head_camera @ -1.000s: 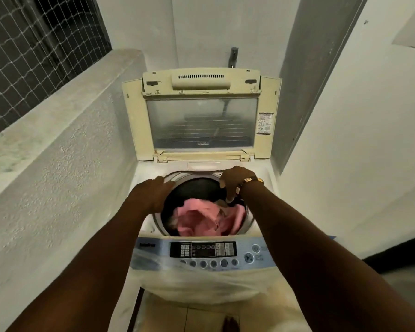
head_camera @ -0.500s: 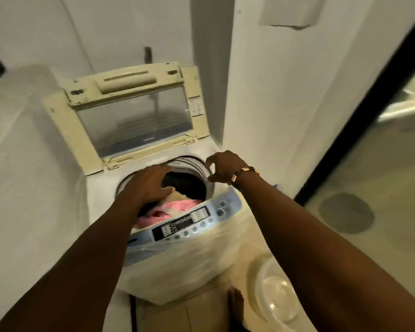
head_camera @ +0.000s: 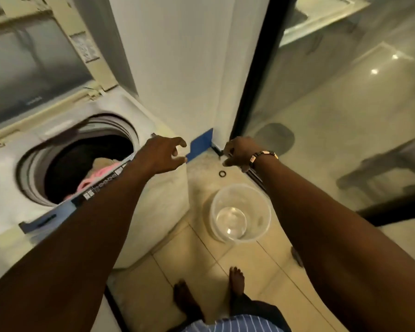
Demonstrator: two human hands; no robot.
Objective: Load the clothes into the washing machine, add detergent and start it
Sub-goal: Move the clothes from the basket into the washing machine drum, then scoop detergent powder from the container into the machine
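Observation:
The white top-loading washing machine (head_camera: 139, 121) stands at the left with its cream lid (head_camera: 34, 56) raised. Pink and beige clothes (head_camera: 98, 172) lie inside the dark drum. Its blue control panel (head_camera: 65, 207) is partly hidden behind my left forearm. My left hand (head_camera: 162, 153) hovers past the machine's right front corner, fingers loosely spread, holding nothing. My right hand (head_camera: 240, 153), with a bracelet at the wrist, hangs above the floor near the wall corner, fingers loosely curled and empty. A clear plastic tub (head_camera: 240, 213) sits on the floor below my hands.
A white wall corner (head_camera: 189, 68) with blue tape (head_camera: 201, 143) at its base stands just beyond my hands. A black-framed glass door (head_camera: 333, 104) is at the right. A small black ring (head_camera: 222, 173) lies on the tiled floor. My bare feet (head_camera: 235, 281) stand near the tub.
Both hands have left the drum's rim and moved right, off the machine. My view has swung right and down toward the floor, bringing the clear tub into sight.

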